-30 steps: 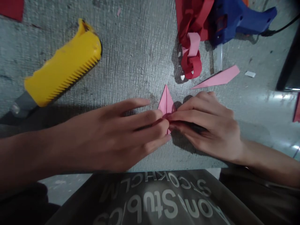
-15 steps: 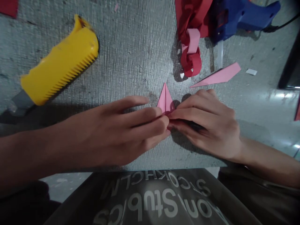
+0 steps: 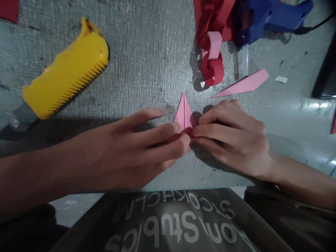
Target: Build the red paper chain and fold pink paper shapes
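A small piece of pink paper (image 3: 184, 112), folded to a point with a crease or seam down its middle, lies on the table between my hands. My left hand (image 3: 147, 147) reaches in from the left, fingertips closed on the paper's lower left part while the index finger is lifted clear. From the right, my right hand (image 3: 233, 136) pinches the lower right corner of the same paper between thumb and fingers. The paper's bottom end is mostly hidden under my fingertips. Beyond my right hand lies a second folded pink paper strip (image 3: 244, 84), pointed at its left end.
A yellow-handled cutter (image 3: 65, 70) lies at the left. At the top right are a red and pink paper chain (image 3: 214, 70) and a blue glue gun (image 3: 273, 17) with a clear stick. A white scrap (image 3: 281, 79) and a dark object (image 3: 325, 77) are at the right.
The fingers of my left hand have spread slightly along the paper, so more of its folded face shows. My right hand keeps its pinch. The whole view has shifted a little.
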The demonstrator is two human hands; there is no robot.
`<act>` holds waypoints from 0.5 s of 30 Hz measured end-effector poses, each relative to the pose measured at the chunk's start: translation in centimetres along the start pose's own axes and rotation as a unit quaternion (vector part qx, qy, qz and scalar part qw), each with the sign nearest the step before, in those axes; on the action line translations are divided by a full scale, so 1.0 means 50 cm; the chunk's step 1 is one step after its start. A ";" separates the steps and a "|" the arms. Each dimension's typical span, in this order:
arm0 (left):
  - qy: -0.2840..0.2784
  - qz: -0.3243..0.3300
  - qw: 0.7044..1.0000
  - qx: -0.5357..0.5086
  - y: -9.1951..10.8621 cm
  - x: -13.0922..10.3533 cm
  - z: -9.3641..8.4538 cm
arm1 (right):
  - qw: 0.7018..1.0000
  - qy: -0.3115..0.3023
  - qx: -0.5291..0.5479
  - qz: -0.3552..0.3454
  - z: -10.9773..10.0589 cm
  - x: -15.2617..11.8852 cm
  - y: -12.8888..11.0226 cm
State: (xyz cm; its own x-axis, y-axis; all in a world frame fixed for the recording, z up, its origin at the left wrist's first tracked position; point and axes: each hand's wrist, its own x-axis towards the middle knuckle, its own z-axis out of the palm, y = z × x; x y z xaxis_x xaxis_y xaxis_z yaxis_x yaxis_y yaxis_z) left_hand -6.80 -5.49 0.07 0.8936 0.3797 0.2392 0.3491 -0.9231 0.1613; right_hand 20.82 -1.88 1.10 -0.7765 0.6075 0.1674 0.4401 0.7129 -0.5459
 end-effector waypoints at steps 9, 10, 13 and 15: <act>0.012 -0.009 0.998 -0.053 0.004 -0.004 -0.002 | 0.998 0.007 -0.037 -0.050 0.006 -0.004 0.011; 0.008 -0.007 0.999 -0.042 0.005 -0.005 -0.003 | 0.998 0.000 -0.040 -0.055 0.004 -0.004 0.013; -0.020 0.004 1.000 -0.004 0.005 -0.009 -0.007 | 0.995 -0.002 -0.072 -0.064 -0.003 -0.003 0.025; -0.035 0.008 0.999 -0.004 0.005 -0.011 -0.006 | 0.993 0.007 -0.097 -0.064 -0.010 -0.003 0.034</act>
State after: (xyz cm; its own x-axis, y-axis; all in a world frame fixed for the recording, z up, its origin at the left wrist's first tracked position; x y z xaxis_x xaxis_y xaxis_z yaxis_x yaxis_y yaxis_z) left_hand -7.29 -5.91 0.27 0.9169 0.3589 0.1747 0.3319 -0.9286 0.1659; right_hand 21.90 -0.56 0.56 -0.8261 0.5109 0.2379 0.4175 0.8383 -0.3506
